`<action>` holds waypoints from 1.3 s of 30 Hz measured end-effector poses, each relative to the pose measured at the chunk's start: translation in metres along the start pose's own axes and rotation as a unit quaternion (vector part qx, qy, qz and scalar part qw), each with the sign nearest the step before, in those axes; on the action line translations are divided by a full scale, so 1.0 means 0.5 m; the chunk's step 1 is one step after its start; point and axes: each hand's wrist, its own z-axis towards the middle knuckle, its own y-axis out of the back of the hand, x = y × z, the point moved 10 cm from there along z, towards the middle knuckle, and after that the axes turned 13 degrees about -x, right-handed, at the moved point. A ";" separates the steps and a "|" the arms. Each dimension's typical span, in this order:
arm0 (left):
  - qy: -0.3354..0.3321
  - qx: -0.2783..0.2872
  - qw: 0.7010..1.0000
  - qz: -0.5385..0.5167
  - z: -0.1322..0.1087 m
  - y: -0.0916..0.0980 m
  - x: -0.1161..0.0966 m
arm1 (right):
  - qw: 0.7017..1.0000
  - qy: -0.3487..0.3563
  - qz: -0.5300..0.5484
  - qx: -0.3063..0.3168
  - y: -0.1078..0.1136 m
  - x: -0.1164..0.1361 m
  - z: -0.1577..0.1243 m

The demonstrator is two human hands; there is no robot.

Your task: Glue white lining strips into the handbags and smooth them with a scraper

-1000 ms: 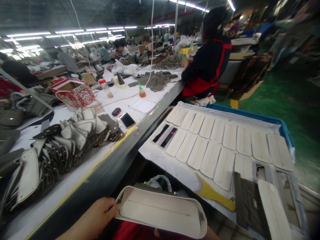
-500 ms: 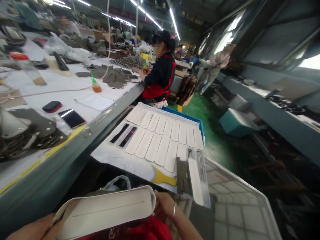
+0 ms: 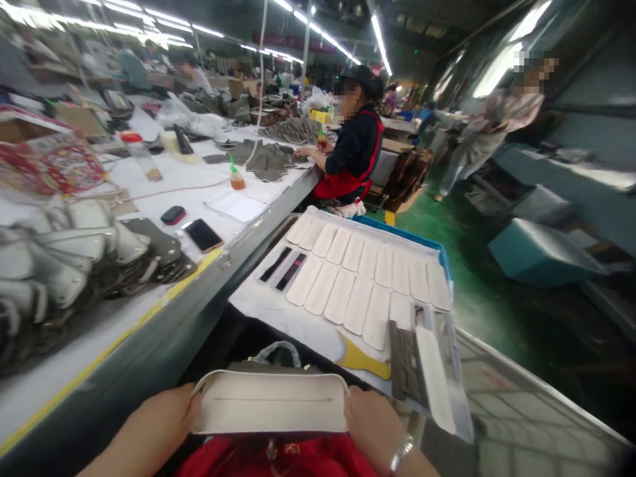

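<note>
A handbag with a cream panel (image 3: pixel 273 404) facing me lies across my lap, a dark seam line running along the panel. My left hand (image 3: pixel 171 417) is closed round its left end, and my right hand (image 3: pixel 375 424) grips the right end; most of the fingertips are hidden behind the edges. Just beyond the bag's far side a plastic-wrapped loop (image 3: pixel 278 351) sticks up. Metal fittings show on the near side, above red cloth. In front, a white board (image 3: pixel 278 308) carries rows of cream rounded strips (image 3: pixel 342 295) and a yellow spreader-like tool (image 3: pixel 365 358).
On the left worktable (image 3: pixel 89 344) lie stacked cream-and-grey pieces (image 3: pixel 74 258), a phone (image 3: pixel 201 235) and a glue bottle (image 3: pixel 236 175). A co-worker in a red apron (image 3: pixel 352 152) sits farther along. Another person stands at right. A white crate (image 3: pixel 527 391) stands right of the board.
The bag has turned from slanted to nearly level and lies more squarely in front of me. My left hand has come further into view. The camera view has swung left.
</note>
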 end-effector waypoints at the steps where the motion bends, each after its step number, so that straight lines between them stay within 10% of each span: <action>1: -0.013 0.024 0.999 0.017 0.000 0.002 -0.012 | 1.000 0.024 -0.008 -0.001 -0.008 0.005 -0.002; 13: 0.078 0.136 0.928 -0.338 -0.041 -0.002 -0.031 | 0.988 -0.078 0.132 -0.026 -0.034 -0.049 -0.012; 19: 0.035 0.022 0.998 -0.050 -0.023 0.035 -0.038 | 0.993 -0.045 0.108 -0.028 -0.017 -0.031 -0.012; 25: -0.015 0.052 0.997 0.063 -0.004 0.030 -0.057 | 0.994 -0.010 0.093 -0.048 -0.013 -0.026 -0.011; 39: 0.060 0.097 0.935 -0.336 -0.027 -0.005 -0.026 | 0.980 -0.067 0.186 -0.016 -0.037 -0.043 -0.015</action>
